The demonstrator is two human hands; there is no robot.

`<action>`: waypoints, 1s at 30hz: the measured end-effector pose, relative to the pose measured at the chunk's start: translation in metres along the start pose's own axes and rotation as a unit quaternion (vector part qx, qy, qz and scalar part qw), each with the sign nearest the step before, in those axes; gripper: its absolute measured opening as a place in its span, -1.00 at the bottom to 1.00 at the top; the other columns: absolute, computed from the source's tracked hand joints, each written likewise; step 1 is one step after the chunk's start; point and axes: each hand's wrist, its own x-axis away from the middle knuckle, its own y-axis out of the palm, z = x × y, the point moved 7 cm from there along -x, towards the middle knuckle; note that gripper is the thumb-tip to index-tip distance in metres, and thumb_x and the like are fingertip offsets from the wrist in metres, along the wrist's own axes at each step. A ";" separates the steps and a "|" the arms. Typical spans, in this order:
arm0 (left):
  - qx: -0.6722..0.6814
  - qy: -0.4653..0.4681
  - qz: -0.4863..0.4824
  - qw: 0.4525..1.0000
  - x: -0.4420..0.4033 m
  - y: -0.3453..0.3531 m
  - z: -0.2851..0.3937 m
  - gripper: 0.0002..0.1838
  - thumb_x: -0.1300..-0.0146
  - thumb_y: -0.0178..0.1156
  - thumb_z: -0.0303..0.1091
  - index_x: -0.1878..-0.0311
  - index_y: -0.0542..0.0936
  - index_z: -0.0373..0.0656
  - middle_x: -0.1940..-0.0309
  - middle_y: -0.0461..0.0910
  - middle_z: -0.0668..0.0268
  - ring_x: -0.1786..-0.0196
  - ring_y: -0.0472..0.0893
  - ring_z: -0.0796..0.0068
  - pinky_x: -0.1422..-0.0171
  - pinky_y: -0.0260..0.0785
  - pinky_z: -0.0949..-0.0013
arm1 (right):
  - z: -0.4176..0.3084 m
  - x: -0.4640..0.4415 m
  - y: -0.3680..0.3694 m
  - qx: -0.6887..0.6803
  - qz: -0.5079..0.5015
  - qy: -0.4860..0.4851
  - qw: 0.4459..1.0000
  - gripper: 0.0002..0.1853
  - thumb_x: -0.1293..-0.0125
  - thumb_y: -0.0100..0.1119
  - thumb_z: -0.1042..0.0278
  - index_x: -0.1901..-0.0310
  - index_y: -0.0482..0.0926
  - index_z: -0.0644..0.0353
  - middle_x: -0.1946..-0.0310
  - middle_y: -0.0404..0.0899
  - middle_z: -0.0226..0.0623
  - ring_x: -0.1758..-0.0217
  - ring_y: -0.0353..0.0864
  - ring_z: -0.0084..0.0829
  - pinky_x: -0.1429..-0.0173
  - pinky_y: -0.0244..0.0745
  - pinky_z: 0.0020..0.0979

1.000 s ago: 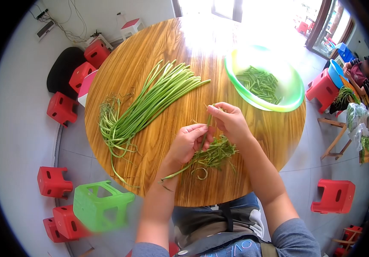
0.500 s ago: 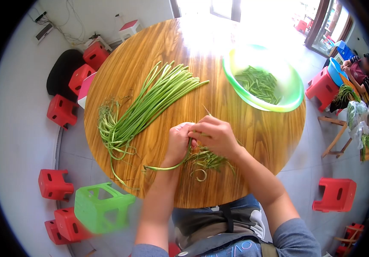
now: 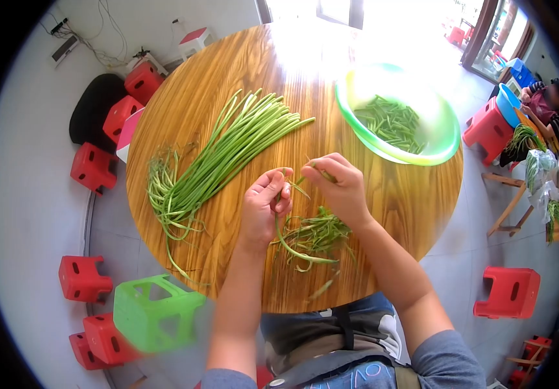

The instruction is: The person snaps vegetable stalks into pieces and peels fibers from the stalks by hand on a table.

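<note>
My left hand (image 3: 266,202) pinches a garlic scape (image 3: 286,243), whose thin curled tail hangs down over the table. Close beside it on the right, my right hand (image 3: 339,185) is closed on a short green piece of garlic scape, mostly hidden by the fingers. Thin strands show between the two hands. Beneath them lies a small pile of scape trimmings (image 3: 321,232). To the left rests a large bunch of long garlic scapes (image 3: 237,152), their curled tips toward the near left.
A green-rimmed basin (image 3: 451,139) holding cut green pieces (image 3: 389,123) stands at the far right of the round wooden table (image 3: 227,259). Red stools (image 3: 91,167) and a green stool (image 3: 156,311) surround it. Another person (image 3: 545,104) is at the far right beside a blue basin (image 3: 508,104).
My hands have moved slightly apart, the right one away to the right. The scape's tail has swung from left to right. A loose bit now shows near the table's front edge.
</note>
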 end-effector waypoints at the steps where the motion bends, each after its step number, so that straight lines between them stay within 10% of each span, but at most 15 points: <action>1: -0.005 -0.005 0.004 1.000 0.001 0.002 -0.002 -0.79 -0.36 -0.02 -0.31 0.14 0.47 -0.27 0.53 0.42 0.38 0.64 0.24 0.71 0.56 0.10 0.63 | -0.001 0.001 0.001 0.014 -0.004 -0.010 1.000 -0.82 -0.12 0.29 0.36 0.29 0.59 0.26 0.47 0.50 -0.35 0.47 0.47 -0.50 0.36 0.40 -0.50; 12: 0.222 0.044 -0.096 0.969 -0.007 -0.010 0.006 -0.74 -0.40 -0.09 -0.30 0.02 0.41 -0.30 0.59 0.32 0.43 0.64 0.16 0.76 0.58 0.03 0.66 | -0.006 0.001 0.010 0.032 -0.058 -0.074 0.995 -0.90 -0.17 0.23 0.41 0.37 0.55 0.24 0.49 0.45 -0.32 0.54 0.41 -0.54 0.50 0.27 -0.54; 16: 0.308 0.057 -0.121 0.942 -0.002 -0.012 0.021 -0.71 -0.40 -0.08 -0.28 -0.03 0.40 -0.28 0.59 0.30 0.46 0.64 0.15 0.77 0.57 0.01 0.65 | 0.029 0.001 0.003 -0.241 -0.060 0.258 0.934 -0.84 -0.32 0.07 0.26 0.32 0.49 0.16 0.51 0.47 -0.40 0.62 0.24 -0.69 0.58 0.09 -0.64; 18: 0.249 0.061 -0.110 0.960 -0.001 -0.011 0.023 -0.72 -0.40 -0.08 -0.28 -0.01 0.41 -0.28 0.60 0.29 0.46 0.65 0.15 0.76 0.57 0.01 0.65 | 0.039 0.002 0.000 -0.397 -0.047 0.342 0.850 -0.81 -0.35 0.02 0.21 0.29 0.47 0.15 0.49 0.51 -0.44 0.64 0.20 -0.70 0.58 0.08 -0.65; 30: -0.075 0.008 -0.019 0.997 0.006 0.012 0.002 -0.73 -0.23 0.20 -0.31 0.09 0.47 -0.26 0.66 0.29 0.58 0.71 0.10 0.84 0.67 -0.12 0.67 | 0.033 0.016 0.025 -0.448 -0.115 0.399 0.792 -0.81 -0.30 0.12 0.21 0.27 0.55 0.15 0.54 0.49 -0.47 0.69 0.11 -0.80 0.63 -0.02 -0.74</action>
